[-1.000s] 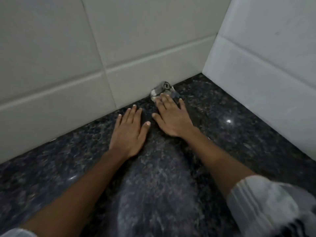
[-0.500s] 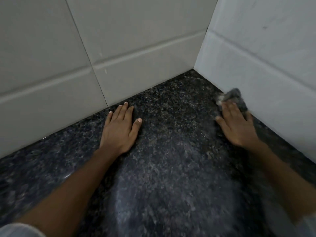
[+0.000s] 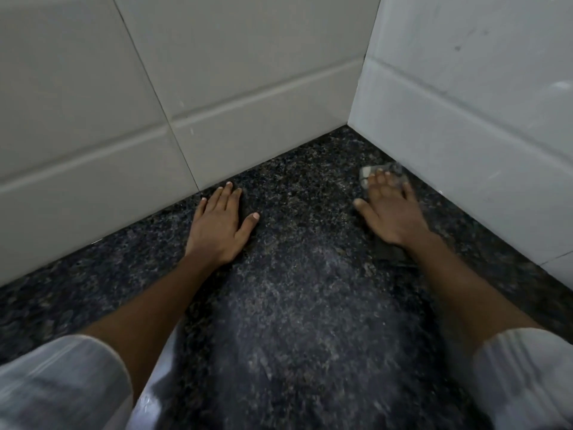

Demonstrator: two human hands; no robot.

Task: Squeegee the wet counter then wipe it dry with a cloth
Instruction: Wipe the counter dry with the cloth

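The dark speckled granite counter (image 3: pixel 297 274) fills the lower view and runs into a tiled corner. My left hand (image 3: pixel 218 228) lies flat on it with fingers spread, close to the back wall, holding nothing. My right hand (image 3: pixel 389 212) presses flat on a small grey cloth (image 3: pixel 384 173) near the right wall. The cloth's pale edge shows beyond my fingertips and a dark part shows behind my wrist. No squeegee is in view.
White tiled walls stand behind (image 3: pixel 217 103) and to the right (image 3: pixel 465 119), meeting in a corner at the upper right. My rolled white sleeves (image 3: pixel 62 383) sit at the bottom corners. A paler sheen marks the counter's middle.
My right hand slid the cloth from the back wall beside my left hand across to the right wall. My left hand stayed flat in place.
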